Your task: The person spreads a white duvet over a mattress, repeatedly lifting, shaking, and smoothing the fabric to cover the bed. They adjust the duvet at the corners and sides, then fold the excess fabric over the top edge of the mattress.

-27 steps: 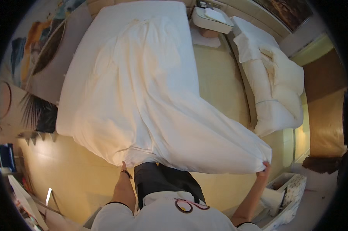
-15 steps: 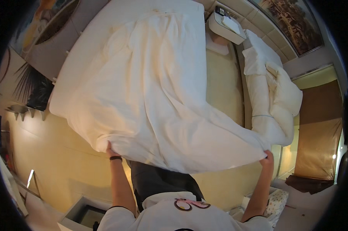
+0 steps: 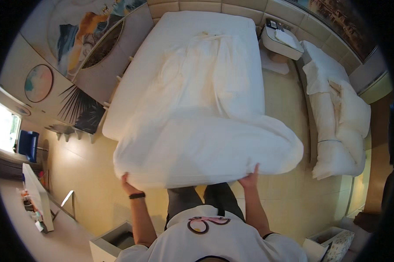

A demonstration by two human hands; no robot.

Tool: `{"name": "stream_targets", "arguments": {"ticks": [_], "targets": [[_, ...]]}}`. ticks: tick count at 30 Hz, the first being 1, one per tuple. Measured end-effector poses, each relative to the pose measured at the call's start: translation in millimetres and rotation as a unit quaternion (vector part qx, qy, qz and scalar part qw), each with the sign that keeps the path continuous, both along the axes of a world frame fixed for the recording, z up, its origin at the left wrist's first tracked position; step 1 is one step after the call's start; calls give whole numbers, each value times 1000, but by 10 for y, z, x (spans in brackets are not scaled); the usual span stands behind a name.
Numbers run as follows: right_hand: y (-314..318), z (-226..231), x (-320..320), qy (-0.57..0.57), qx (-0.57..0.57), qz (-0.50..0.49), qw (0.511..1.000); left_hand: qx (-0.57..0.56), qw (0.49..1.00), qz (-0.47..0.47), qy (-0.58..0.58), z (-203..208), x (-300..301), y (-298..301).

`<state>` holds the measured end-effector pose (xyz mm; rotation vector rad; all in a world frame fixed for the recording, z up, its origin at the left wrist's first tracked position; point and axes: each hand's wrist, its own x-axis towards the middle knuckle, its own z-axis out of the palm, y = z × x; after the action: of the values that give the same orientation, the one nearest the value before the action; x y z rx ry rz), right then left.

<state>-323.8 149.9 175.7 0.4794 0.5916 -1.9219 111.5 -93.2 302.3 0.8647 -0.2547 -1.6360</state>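
A large white duvet cover (image 3: 205, 146) lies spread over the bed (image 3: 188, 24), its near edge billowing out past the foot. My left hand (image 3: 130, 187), with a dark band on the wrist, is closed on the cover's near left edge. Along the same edge further right, my right hand (image 3: 250, 178) grips the fabric with the thumb on top. Long wrinkles run from the near part of the cloth toward the head of the bed, and my fingers are partly hidden under it.
Bulky white bedding (image 3: 332, 118) is heaped on a low seat to the right. A white bedside table (image 3: 280, 41) holds small items. Open white boxes (image 3: 114, 242) stand by my left side and at lower right (image 3: 325, 240). A blue chair (image 3: 27, 146) is far left.
My right hand has come inward to the left, closer to my left hand. The cover's right corner, stretched out before, now bulges rounded. The view has shifted left.
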Motion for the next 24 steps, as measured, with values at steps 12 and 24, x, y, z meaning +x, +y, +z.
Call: {"name": "stream_targets", "arguments": {"ticks": [12,24], "targets": [[-518,1686,-30,141,138,-107,974,156,977,-35,139,-744,-347,-413],[-1768,2406,71,231,148,-166,947,-26,965,-41,257,-40,611,-3394]]}}
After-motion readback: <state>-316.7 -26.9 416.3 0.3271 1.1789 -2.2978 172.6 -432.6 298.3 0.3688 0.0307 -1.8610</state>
